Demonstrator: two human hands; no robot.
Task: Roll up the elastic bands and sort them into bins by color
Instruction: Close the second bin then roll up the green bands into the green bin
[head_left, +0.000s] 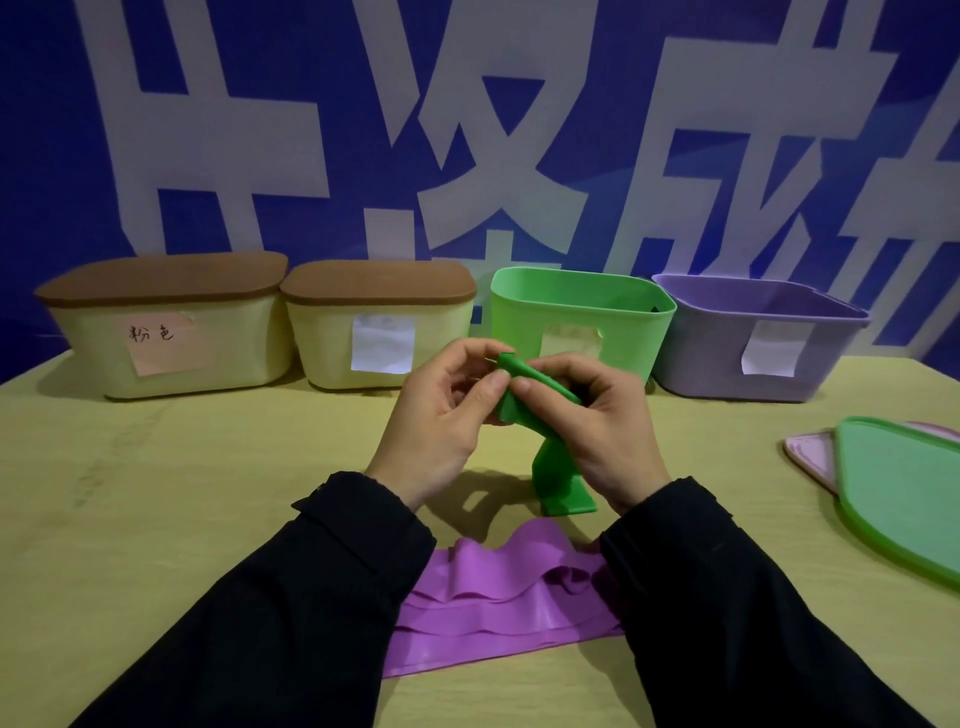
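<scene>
A flat green elastic band (540, 415) is pinched at its upper end between the left hand (441, 415) and right hand (592, 426), above the middle of the pale wooden table (208, 493). Its loose tail is draped down to the tabletop. A crumpled purple elastic band (509, 603) is laid near the front edge, and an open green plastic bin (582, 317) is set at the back edge.

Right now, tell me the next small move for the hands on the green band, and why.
Probably keep rolling: both hands, left hand and right hand, pinch the green band at its top end, where only a small curl shows, and its tail hangs down to the table. The open green bin can wait.
</scene>
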